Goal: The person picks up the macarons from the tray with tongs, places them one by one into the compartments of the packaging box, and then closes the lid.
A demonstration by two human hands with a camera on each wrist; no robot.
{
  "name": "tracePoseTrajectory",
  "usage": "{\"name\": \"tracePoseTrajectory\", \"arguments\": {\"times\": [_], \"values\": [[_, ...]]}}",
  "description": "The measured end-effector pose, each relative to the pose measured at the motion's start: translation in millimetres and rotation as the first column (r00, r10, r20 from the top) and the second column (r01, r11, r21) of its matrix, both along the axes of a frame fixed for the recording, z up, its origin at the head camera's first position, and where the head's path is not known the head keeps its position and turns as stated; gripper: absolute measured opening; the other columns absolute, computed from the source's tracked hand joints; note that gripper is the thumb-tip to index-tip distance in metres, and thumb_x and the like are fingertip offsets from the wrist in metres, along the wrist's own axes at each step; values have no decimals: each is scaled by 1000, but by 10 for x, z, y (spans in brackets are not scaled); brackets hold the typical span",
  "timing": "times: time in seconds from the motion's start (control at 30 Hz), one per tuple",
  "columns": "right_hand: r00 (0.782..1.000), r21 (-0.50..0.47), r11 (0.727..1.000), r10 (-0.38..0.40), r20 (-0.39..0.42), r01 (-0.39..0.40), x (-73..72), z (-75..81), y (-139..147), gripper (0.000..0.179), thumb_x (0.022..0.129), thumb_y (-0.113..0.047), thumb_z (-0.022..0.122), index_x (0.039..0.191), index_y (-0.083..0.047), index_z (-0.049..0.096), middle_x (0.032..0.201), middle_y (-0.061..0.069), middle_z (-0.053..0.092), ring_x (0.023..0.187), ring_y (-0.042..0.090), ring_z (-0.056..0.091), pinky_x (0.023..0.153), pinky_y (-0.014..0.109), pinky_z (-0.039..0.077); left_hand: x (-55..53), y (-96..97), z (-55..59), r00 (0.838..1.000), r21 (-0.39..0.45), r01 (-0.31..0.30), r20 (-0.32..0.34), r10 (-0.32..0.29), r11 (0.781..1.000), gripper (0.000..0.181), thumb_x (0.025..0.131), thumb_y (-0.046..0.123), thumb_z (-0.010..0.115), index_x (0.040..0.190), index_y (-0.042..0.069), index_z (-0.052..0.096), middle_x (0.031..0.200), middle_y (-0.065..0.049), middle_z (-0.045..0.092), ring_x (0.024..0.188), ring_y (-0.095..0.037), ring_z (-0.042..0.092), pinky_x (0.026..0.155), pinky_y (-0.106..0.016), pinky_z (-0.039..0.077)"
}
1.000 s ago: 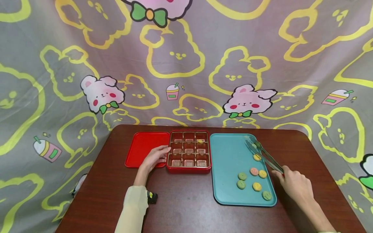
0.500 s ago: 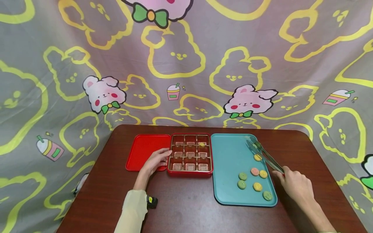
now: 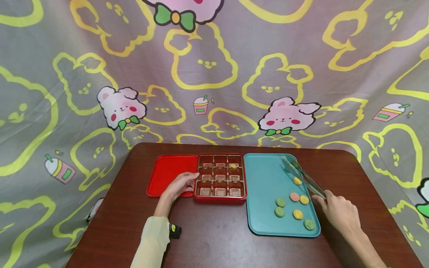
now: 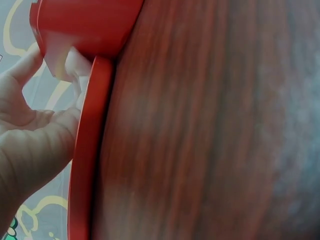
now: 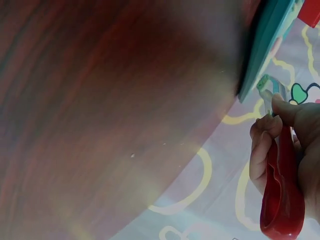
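My left hand (image 3: 180, 186) rests at the left side of a red box (image 3: 219, 201), a fingertip at its rim. In the left wrist view, my fingers lie against the box's outer wall (image 4: 90, 30). The box holds a divided tray with several compartments; a yellow round sweet (image 3: 233, 166) sits in the far right one. My right hand (image 3: 342, 214) grips tongs (image 3: 314, 186), whose red handle (image 5: 282, 195) shows in the right wrist view. Their tips hover over the far right of a teal tray (image 3: 264, 178), by a green patch (image 3: 295, 164). Yellow (image 3: 297, 214), green (image 3: 280, 202) and pink (image 3: 294, 197) macaron-like sweets lie on it.
Left of the box lies a flat red lid (image 3: 171, 171), partly behind my left hand. All stand on a dark brown wooden table (image 3: 214, 238). A patterned cloth (image 3: 214, 74) hangs behind the table's far edge.
The red box and lid have slid slightly toward me with my left hand at the box's side. The view has drifted a little. My right hand and the tongs stay nearly still over the tray.
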State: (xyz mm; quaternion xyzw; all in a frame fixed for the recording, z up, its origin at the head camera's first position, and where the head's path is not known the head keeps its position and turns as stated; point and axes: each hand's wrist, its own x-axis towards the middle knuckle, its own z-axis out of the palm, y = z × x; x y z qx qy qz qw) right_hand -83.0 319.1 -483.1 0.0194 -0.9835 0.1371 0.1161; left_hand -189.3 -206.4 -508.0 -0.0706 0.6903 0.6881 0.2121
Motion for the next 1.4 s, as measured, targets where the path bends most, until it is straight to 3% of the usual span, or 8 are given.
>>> {"name": "tracePoseTrajectory", "arguments": {"times": [0.2, 0.43, 0.67, 0.93, 1.17, 1.4], "values": [[1000, -15, 1000, 6, -8, -7, 8, 61, -68, 36, 101, -30, 69, 83, -3, 53, 55, 2, 37, 47, 20, 39, 40, 37, 32, 17, -3, 18, 998, -17, 58, -6, -58, 998, 31, 103, 31, 63, 113, 3, 51, 87, -4, 57, 76, -15, 56, 68, -25, 53], [1000, -14, 1000, 19, -11, -19, 8, 168, -176, 34, 100, -28, 71, 95, 3, 59, 55, 2, 39, 47, 21, 41, 41, 37, 34, 3, 0, 21, 999, -32, 51, -7, -51, 998, 31, 104, 30, 62, 114, 2, 52, 86, -3, 58, 76, -15, 57, 68, -25, 53], [992, 5, 997, 75, -101, -75, 42, 271, -370, 29, 95, -23, 76, 89, -2, 57, 52, -1, 36, 43, 19, 39, 38, 37, 32, 21, 7, 27, 999, -28, 33, -12, -33, 999, 30, 103, 29, 62, 112, 2, 54, 82, -2, 58, 73, -14, 57, 65, -24, 53], [988, 12, 994, 112, -104, -111, 3, 394, -595, 30, 96, -24, 75, 88, -4, 55, 52, -2, 35, 43, 18, 37, 39, 35, 31, 4, 41, 43, 1000, -24, 11, -5, -11, 1000, 18, 103, 26, 62, 100, 8, 58, 75, 1, 59, 68, -12, 56, 62, -24, 53], [979, 39, 986, 166, -121, -163, -41, 389, -728, 26, 95, -19, 76, 90, -2, 58, 50, 1, 38, 40, 18, 40, 36, 34, 34, -46, 66, 96, 999, -70, 40, 36, -37, 997, 19, 102, 27, 59, 90, 13, 58, 73, 1, 56, 67, -13, 55, 61, -25, 53], [957, 42, 978, 209, -199, -205, -50, 322, -839, 37, 89, -23, 81, 81, -7, 49, 50, -4, 29, 39, 12, 29, 37, 28, 25, -86, 93, 135, 997, -132, 57, 68, -48, 990, 33, 105, 40, 57, 93, 10, 57, 74, -2, 54, 64, -14, 52, 58, -26, 53]]}}
